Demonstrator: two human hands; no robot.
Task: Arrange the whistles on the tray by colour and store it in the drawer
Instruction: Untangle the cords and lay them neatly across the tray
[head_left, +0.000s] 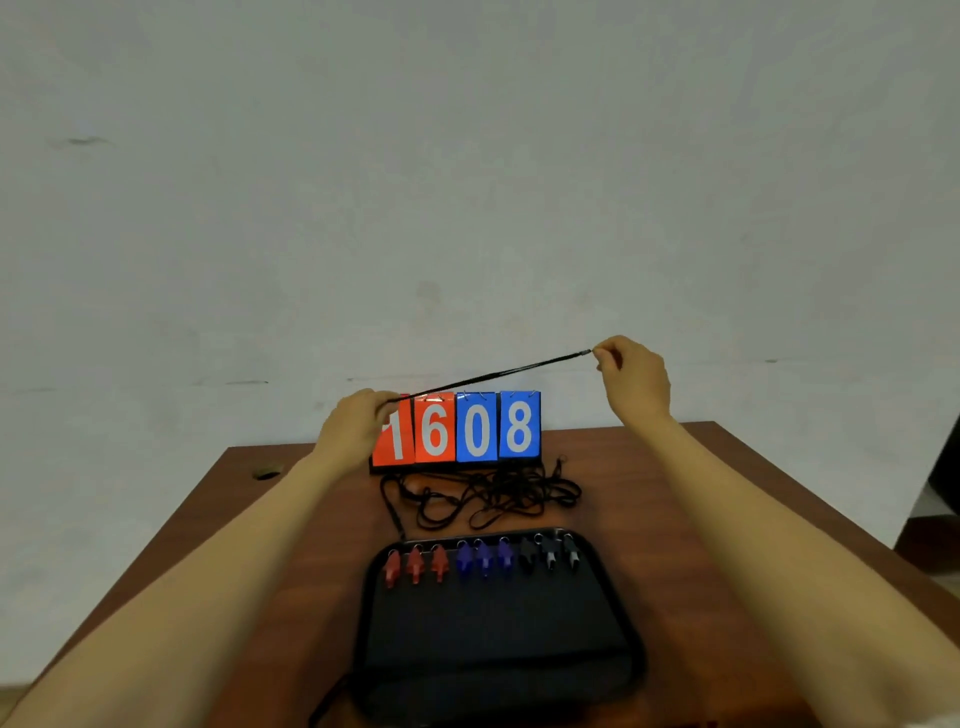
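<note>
Whistles (483, 560) line the far edge of the black tray (498, 649) in one row: three red at the left, three blue in the middle, three black at the right, each with its ring end pointing away from us. The tray lies flat on the brown desk (291, 519), close to our side. Beyond it we hold a single black cord (493, 375) stretched taut. Our left hand (358, 421) pinches the lower end in front of the scoreboard (478, 428), and our right hand (636, 376) pinches the higher end out to the right. The scoreboard stands at the back of the desk — 16 on red, 08 on blue — and a tangle of black cords (493, 493) lies between it and the tray.
</note>
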